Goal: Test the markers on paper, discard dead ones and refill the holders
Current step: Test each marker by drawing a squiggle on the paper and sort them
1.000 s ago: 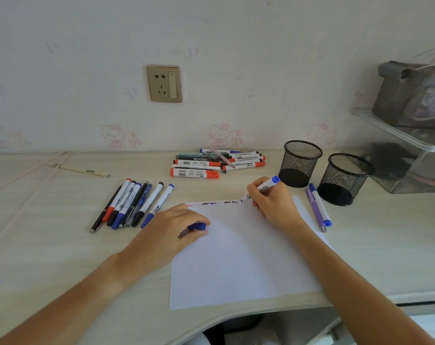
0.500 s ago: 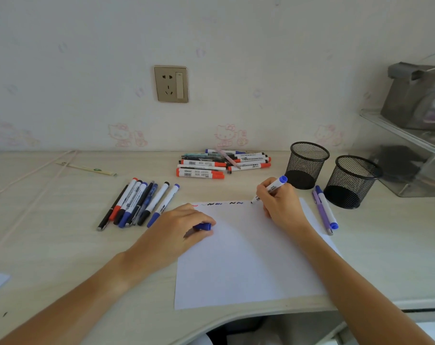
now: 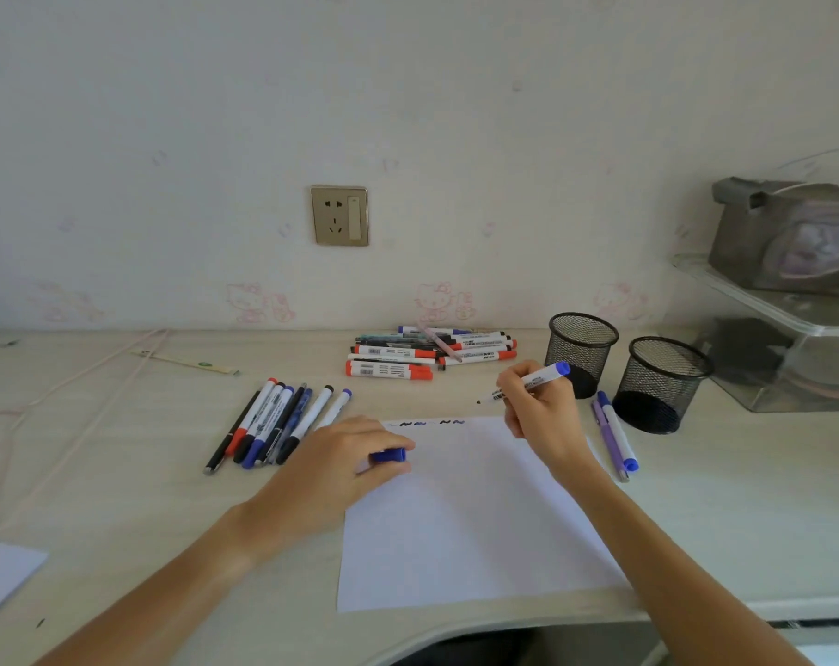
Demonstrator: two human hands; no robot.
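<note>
While gripping an uncapped marker in right hand, tip raised just past paper on pale desk; left hand curled round what looks like its blue cap. Markers piled below wall socket; two mesh holders beside clear shelf.

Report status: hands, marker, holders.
Right hand grips uncapped blue marker, tip off the paper. Left hand holds its cap. Both mesh holders empty. Nothing in the way.
</note>
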